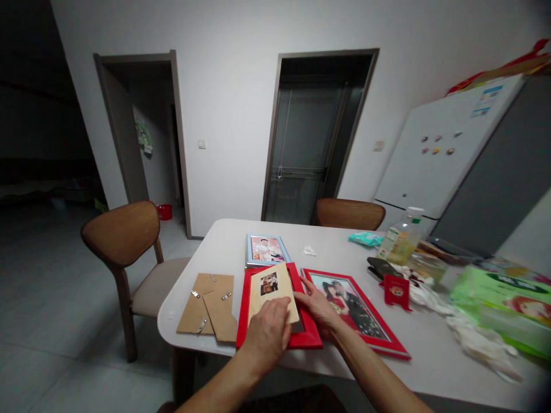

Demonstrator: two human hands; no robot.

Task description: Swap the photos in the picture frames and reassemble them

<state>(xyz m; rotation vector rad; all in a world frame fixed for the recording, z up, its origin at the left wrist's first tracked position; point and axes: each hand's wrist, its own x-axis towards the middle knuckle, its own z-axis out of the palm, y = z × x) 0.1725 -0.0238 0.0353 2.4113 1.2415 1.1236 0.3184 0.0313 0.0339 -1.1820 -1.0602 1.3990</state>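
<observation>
A red picture frame [242, 307] lies near the table's front edge, its middle partly covered by a cream card [282, 282] set at a slant. On that card is a small dark photo [269, 284] of people. My left hand [270, 326] is closed at the card's lower right part, its fingertips partly hidden. Gripping the frame's right side is my right hand [317, 307], thumb toward the card. To the left lie brown backing boards [193, 310] with metal clips, one overlapping another. A second red frame [390, 344] holding a couple's picture rests on the right.
Behind the red frame lies a light-blue framed photo [267, 248]. A crumpled tissue [309, 250], teal packet [365, 238], bottle [400, 238], dark wallet-like item [382, 267], small red box [396, 291] and green tissue pack [501, 304] spread rightward. Chairs [123, 235] flank the table [340, 244].
</observation>
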